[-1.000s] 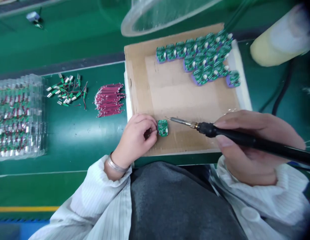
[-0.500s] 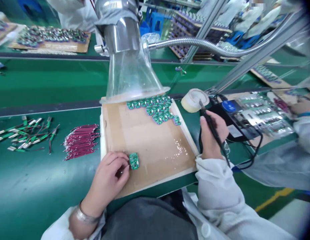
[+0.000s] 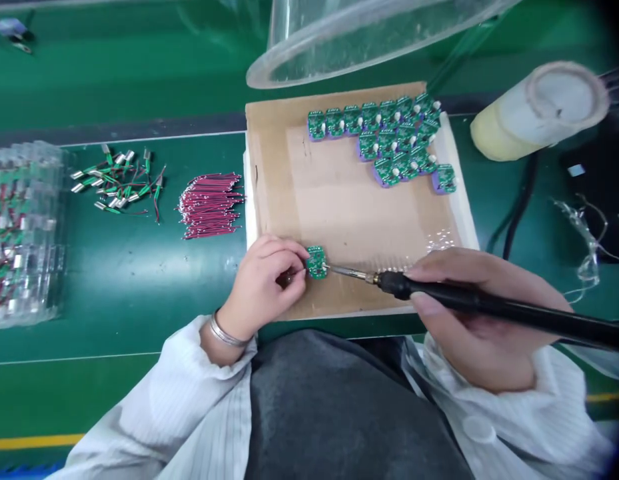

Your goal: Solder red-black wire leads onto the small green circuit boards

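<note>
Grey cloth (image 3: 339,407) covers your lap at the near edge, with a metal bangle (image 3: 224,331) on your left wrist. Your left hand (image 3: 266,280) rests on the near left corner of the cardboard tray (image 3: 339,213). Its grip is closed on a small green circuit board (image 3: 316,261), the fingertips pinching the board's left edge and holding it flat on the cardboard. Your right hand (image 3: 482,313) has its grip clamped round the black handle of a soldering iron (image 3: 489,308), thumb below and fingers over the top. The iron lies almost level, pointing left, and its metal tip touches the right edge of the board.

That tray is a shallow brown card sheet with white raised sides, sitting on the green desk (image 3: 139,287). Most of its floor is bare. In its far right part lies a cluster of circuit boards (image 3: 389,140), green on purple bases, packed edge to edge in rough rows, well apart from the one you hold.

Left of the tray on the desk lies a bundle of red wires (image 3: 209,203), then a loose scatter of green-wired metal parts (image 3: 116,183). At the far left stands a stack of clear plastic trays (image 3: 19,233) holding rows of green and red parts, too blurred to tell apart. Right of the tray are a black cable (image 3: 514,207) and a roll of pale tape (image 3: 536,110). Over the tray's far edge hangs the rim of a clear hood (image 3: 349,40).
</note>
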Demonstrator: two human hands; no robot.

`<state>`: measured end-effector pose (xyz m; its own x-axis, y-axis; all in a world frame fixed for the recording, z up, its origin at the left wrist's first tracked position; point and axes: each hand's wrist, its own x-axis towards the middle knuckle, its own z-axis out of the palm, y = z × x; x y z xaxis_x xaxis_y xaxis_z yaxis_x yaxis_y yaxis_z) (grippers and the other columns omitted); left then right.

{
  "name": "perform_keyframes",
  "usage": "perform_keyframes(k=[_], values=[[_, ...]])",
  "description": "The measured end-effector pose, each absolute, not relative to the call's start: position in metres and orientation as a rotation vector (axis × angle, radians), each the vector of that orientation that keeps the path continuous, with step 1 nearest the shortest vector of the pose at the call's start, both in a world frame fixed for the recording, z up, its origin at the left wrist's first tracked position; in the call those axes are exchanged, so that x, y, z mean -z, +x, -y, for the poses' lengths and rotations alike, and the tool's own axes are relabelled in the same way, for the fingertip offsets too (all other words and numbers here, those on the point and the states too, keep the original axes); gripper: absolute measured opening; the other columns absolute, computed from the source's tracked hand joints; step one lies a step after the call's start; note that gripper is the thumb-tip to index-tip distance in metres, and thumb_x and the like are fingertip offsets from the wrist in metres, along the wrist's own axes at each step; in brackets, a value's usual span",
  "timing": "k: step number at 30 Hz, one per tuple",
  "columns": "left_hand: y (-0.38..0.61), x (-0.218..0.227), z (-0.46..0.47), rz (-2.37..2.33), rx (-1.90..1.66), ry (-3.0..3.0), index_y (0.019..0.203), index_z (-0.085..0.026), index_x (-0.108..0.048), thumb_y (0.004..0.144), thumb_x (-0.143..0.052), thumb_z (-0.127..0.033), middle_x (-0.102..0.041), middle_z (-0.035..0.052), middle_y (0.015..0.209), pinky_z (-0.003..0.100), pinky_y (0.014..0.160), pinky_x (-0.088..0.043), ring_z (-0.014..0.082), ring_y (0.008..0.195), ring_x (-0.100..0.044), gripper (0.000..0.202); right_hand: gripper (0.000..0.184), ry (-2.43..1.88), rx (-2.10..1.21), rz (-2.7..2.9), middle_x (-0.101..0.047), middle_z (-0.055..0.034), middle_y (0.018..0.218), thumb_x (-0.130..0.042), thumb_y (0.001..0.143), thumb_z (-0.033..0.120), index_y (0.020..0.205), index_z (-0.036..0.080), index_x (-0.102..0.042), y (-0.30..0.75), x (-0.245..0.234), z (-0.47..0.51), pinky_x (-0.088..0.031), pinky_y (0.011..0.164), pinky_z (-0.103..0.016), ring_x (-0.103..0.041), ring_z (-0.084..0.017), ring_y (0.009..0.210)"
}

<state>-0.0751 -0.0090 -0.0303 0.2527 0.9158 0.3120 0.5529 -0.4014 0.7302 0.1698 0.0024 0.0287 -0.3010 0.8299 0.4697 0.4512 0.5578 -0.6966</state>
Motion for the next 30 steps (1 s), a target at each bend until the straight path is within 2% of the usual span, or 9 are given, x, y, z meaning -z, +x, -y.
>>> perform_keyframes(k=[3,10,15,18,22,30], values=[[-0.075,0.03,0.008,-1.316,-1.006,2.041,0.071,-0.017,-0.057,0.073,-0.063,-0.004,-0.074,0.0044,0.09,0.035,0.08,-0.048,0.017,0.081,-0.064,0.015,0.027,-0.936,-0.61,2.034,-0.069,-0.0021,0.075,-0.069,0.07,0.006,0.092,0.02,-0.065,0.165,-0.031,-0.007,-0.054,0.052,-0.028,-0.066,-0.016,0.064],[-0.074,0.029,0.007,-1.333,-0.96,2.032,0.071,-0.017,-0.057,0.075,-0.063,-0.005,-0.074,0.005,0.091,0.035,0.08,-0.048,0.0172,0.081,-0.064,0.014,0.021,-0.969,-0.64,2.106,-0.065,-0.0017,0.071,-0.065,0.067,0.01,0.084,0.022,-0.062,0.156,-0.035,-0.015,-0.051,0.048,-0.032,-0.065,-0.018,0.06],[-0.073,0.028,0.008,-1.35,-0.946,2.035,0.069,-0.018,-0.056,0.075,-0.063,-0.006,-0.073,0.0042,0.09,0.035,0.081,-0.047,0.0168,0.082,-0.064,0.014,0.011,-1.04,-0.685,2.061,-0.064,-0.002,0.068,-0.062,0.073,0.017,0.082,0.024,-0.06,0.152,-0.035,-0.007,-0.051,0.048,-0.036,-0.063,-0.02,0.058],[-0.072,0.028,0.01,-1.354,-0.948,2.035,0.068,-0.018,-0.056,0.075,-0.063,-0.007,-0.073,0.0039,0.089,0.035,0.081,-0.047,0.0166,0.082,-0.064,0.014,0.017,-1.007,-0.615,2.092,-0.063,-0.0009,0.068,-0.06,0.073,0.012,0.086,0.023,-0.058,0.153,-0.033,0.003,-0.053,0.05,-0.033,-0.062,-0.016,0.057],[-0.069,0.028,0.013,-1.384,-0.959,2.034,0.068,-0.018,-0.055,0.075,-0.062,-0.008,-0.072,0.0038,0.088,0.035,0.081,-0.047,0.017,0.082,-0.064,0.015,0.028,-0.884,-0.423,2.204,-0.064,-0.0002,0.067,-0.067,0.066,0.009,0.091,0.02,-0.059,0.154,-0.031,0.011,-0.055,0.05,-0.027,-0.063,-0.014,0.056],[-0.067,0.028,0.014,-1.414,-0.949,2.036,0.067,-0.019,-0.054,0.076,-0.061,-0.009,-0.072,0.0022,0.088,0.037,0.081,-0.047,0.0173,0.082,-0.064,0.015,0.016,-0.877,-0.312,2.265,-0.066,-0.0018,0.062,-0.067,0.069,0.012,0.08,0.02,-0.059,0.142,-0.04,0.008,-0.056,0.049,-0.026,-0.064,-0.015,0.054]])
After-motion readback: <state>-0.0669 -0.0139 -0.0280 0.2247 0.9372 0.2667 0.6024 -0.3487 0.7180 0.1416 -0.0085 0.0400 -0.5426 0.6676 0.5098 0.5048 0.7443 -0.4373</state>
